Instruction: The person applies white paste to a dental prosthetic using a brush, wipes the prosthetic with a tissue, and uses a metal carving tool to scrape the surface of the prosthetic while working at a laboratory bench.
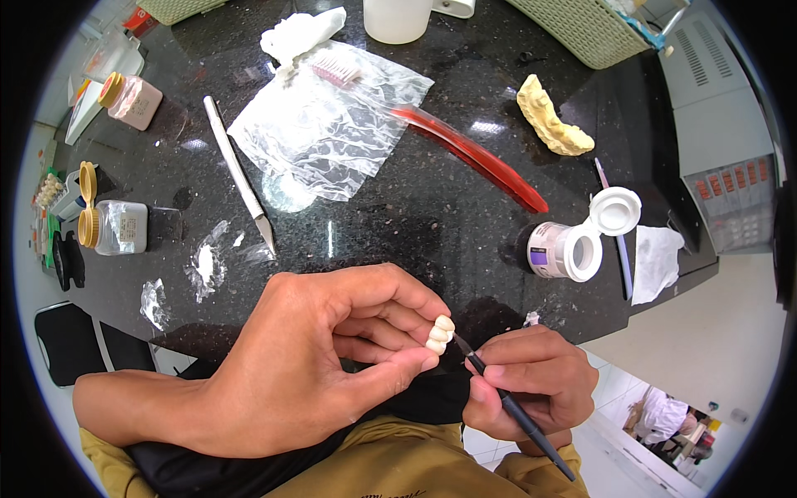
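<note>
Between the thumb and fingertips of my left hand [332, 353] I hold a small cream-white dental bridge [440, 334] of joined teeth. My right hand [531, 378] grips a slim black pen-like tool [516, 408] like a pencil. Its thin pointed tip meets or almost meets the bridge's right side; contact is too small to tell. Both hands are in front of the dark counter's near edge. Beyond them on the counter lies a silver-handled knife [237, 170], its blade pointing toward me. A small open white jar [564, 251] with its lid flipped back lies beyond my right hand.
A dark speckled counter [374, 241] carries a clear plastic bag [324, 116], a red-handled brush [473, 153] and a yellowish dental cast [550, 116]. White powder [206, 261] is spilled at left, near two capped jars, one clear [123, 227], one pinkish [137, 104]. Paper [657, 264] lies at right.
</note>
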